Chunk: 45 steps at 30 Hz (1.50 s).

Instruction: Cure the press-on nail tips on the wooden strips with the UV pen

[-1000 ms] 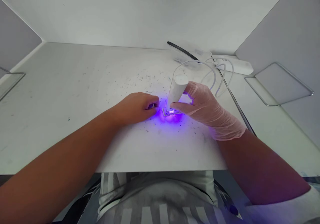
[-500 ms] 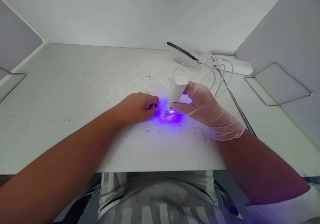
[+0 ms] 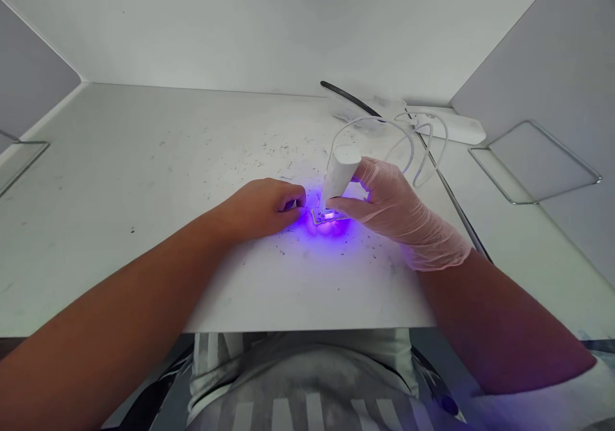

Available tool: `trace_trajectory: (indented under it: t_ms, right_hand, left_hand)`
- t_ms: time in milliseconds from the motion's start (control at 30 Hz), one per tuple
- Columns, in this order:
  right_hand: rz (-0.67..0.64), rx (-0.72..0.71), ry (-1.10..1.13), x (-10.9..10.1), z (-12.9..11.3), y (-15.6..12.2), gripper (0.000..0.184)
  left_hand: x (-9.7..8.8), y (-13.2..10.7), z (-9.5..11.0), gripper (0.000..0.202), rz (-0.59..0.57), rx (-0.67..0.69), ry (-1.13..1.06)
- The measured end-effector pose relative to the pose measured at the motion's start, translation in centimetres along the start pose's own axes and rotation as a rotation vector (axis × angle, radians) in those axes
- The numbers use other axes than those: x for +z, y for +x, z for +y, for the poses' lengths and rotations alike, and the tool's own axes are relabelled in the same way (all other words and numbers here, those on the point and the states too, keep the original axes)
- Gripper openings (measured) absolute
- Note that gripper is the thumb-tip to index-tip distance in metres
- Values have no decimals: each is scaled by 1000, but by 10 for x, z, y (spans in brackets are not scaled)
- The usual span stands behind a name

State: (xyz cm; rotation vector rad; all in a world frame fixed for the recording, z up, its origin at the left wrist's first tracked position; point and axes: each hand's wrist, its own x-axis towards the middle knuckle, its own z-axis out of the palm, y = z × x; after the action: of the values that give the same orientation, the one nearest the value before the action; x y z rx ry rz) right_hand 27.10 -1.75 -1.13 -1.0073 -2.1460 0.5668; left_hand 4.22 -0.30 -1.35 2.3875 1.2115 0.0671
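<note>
My right hand, in a thin translucent glove, is closed around a white handheld UV lamp, tilted with its lit end down. Violet light from it falls on a small flat rectangular piece lying on the table; the lamp and fingers hide much of it. I cannot tell whether the lamp touches the piece. Bare, my left hand rests on the table just left of the piece. Its fingers are curled in with the thumb near the index finger, and nothing shows between them.
A white cable loops from the lamp towards a white elongated device at the back right. Beside that lies a black curved strip over clear plastic. Metal wire frames stand at both sides. Small dark specks dot the white table.
</note>
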Motion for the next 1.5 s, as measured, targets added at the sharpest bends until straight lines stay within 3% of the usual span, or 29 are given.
trace_trajectory:
  t_ms: [1500]
  right_hand:
    - [22,-34,-22,0,3,-1,11]
  left_hand:
    - [0,0,-1,22,5,18,-11]
